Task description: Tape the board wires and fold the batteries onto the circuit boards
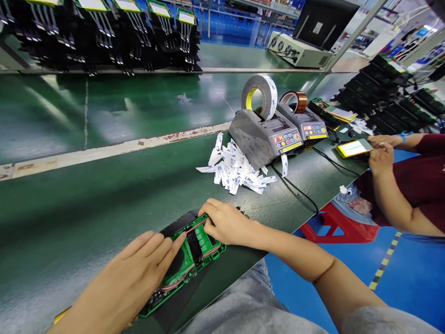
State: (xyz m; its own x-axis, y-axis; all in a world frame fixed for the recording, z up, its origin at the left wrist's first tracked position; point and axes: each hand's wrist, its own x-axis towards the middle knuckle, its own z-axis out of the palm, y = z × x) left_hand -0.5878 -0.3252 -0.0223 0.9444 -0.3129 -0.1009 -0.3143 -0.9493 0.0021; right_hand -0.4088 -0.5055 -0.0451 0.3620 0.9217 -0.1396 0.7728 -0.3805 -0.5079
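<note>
On the near part of the green bench lies a green plastic casing (187,257), set at a slant. Pink wires (181,282) run along its edges, and a black strip (194,247) crosses its middle. My left hand (139,264) lies over the left part of the casing, its index fingertip on the far edge by the wire; its thumb is hidden. At the right end, my right hand (222,222) has thumb and fingers closed on the far edge. Beneath and behind the casing shows a flat black piece (179,222).
Behind my hands is a heap of white tape strips (234,167), beside two tape dispensers (264,134) (304,123). Black cables (299,190) cross the bench's right edge. Stacked black casings (114,41) stand across the bench. At right, a person's hands (380,153) hold a yellow-edged panel (354,147).
</note>
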